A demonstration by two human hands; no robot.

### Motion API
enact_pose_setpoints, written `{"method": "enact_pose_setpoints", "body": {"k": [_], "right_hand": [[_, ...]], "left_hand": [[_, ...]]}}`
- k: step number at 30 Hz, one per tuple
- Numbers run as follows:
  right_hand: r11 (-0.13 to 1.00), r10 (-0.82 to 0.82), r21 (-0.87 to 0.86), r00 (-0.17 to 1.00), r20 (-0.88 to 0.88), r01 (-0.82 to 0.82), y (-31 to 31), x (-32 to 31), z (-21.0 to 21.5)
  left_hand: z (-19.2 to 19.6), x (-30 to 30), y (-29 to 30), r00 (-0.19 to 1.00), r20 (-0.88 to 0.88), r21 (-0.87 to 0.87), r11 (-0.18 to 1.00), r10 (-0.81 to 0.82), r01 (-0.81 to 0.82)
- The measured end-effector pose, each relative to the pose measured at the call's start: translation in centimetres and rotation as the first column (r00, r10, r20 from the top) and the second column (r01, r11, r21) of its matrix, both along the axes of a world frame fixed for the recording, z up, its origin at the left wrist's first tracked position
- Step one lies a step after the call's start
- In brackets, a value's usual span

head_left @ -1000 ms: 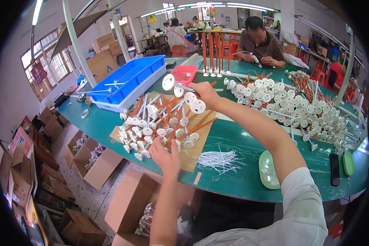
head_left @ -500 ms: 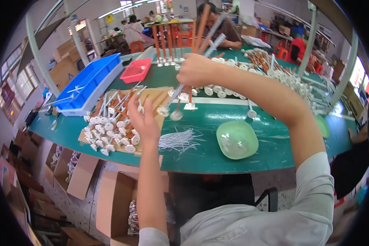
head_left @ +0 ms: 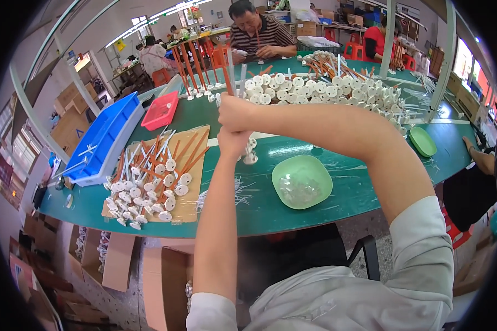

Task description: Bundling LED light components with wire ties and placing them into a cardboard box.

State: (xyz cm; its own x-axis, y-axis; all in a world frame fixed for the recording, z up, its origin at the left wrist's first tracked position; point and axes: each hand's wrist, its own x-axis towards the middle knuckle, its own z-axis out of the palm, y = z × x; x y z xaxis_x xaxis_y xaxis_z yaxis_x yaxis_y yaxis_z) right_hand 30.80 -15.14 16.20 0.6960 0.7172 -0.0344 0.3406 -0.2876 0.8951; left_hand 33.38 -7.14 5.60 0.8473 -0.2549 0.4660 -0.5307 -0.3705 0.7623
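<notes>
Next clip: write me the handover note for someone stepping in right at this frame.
Right hand: closed on upright rods, one orange, one pale.
Left hand: just beneath, gripping the same bundle's lower end above the green table.
Loose disc-ended rods lie on cardboard to the left; a larger pile lies farther back.
Green dish: small clear bits.
Done and left: cannot tell from this frame.

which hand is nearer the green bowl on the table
Left. The left hand hangs just up and left of the green bowl, over the table edge. The right hand sits above the left one, farther from the bowl, closed around upright rods.
</notes>
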Motion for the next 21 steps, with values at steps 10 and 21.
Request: {"method": "enact_pose_setpoints", "body": {"k": [10, 21], "right_hand": [[0.03, 0.322, 0.772, 0.737, 0.594, -0.635, -4.5, -6.5, 2.0], [-0.856, 0.324, 0.491, 0.909, 0.26, 0.165, -8.6, -10.5, 1.9]], "left_hand": [[0.2, 0.7, -2.2, 0.991, -0.1, -0.477, 0.869, 0.094, -0.13], [7.9, -7.6, -0.2, 0.797, 0.55, 0.211, 0.964, -0.252, 0.159]]}}
